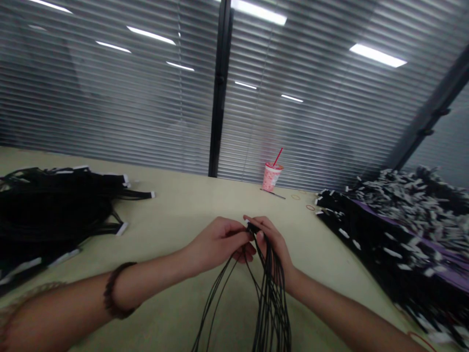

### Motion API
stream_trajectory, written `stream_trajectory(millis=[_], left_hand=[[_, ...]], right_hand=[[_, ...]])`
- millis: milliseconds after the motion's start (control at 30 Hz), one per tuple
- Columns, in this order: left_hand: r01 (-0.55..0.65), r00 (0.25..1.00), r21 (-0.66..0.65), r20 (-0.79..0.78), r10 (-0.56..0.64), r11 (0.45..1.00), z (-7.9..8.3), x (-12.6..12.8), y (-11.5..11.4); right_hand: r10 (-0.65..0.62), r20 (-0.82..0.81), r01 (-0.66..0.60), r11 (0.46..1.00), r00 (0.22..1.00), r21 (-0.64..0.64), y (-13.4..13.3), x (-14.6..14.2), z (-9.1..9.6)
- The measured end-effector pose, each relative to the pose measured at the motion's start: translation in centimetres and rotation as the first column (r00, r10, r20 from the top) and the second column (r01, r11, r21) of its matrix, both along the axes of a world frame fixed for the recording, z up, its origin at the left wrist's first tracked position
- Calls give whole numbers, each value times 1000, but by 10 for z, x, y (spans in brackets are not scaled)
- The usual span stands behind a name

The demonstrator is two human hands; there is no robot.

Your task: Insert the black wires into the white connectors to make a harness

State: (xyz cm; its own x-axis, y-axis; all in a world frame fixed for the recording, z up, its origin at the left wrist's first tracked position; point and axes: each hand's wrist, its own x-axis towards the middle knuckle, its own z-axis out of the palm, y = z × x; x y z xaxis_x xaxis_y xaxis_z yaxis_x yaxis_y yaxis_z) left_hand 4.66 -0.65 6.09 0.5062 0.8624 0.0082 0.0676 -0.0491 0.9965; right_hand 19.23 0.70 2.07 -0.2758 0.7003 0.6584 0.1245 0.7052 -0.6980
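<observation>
Your left grip (220,242) and right grip (271,244) are both closed, their fingers pinched together on the top end of a bundle of thin black cables (271,303), which hangs down from your hands just above the desk. That pale cream desk (190,205) carries a large heap of long black cables with white tips (54,210) to your left and a dense pile of white-tipped black cables (381,244) to your right. A pink plastic cup with a red straw (271,177) stands beyond your hands.
</observation>
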Motion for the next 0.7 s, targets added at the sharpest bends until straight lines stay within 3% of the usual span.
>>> stream_trajectory(millis=[100,233,433,700], left_hand=[[-25,999,-98,42,30,995,-3,3,-3],[-32,996,-132,82,43,991,-7,5,-6],[-16,990,-247,129,49,969,-4,5,-5],[-37,987,-257,139,75,966,-4,3,-1]], right_hand=[[-21,32,20,999,999,32,1,2,-6],[9,85,-9,1000,996,0,1,4,-12],[-41,125,31,996,991,83,0,3,-10],[-39,193,10,989,980,148,1,6,-14]])
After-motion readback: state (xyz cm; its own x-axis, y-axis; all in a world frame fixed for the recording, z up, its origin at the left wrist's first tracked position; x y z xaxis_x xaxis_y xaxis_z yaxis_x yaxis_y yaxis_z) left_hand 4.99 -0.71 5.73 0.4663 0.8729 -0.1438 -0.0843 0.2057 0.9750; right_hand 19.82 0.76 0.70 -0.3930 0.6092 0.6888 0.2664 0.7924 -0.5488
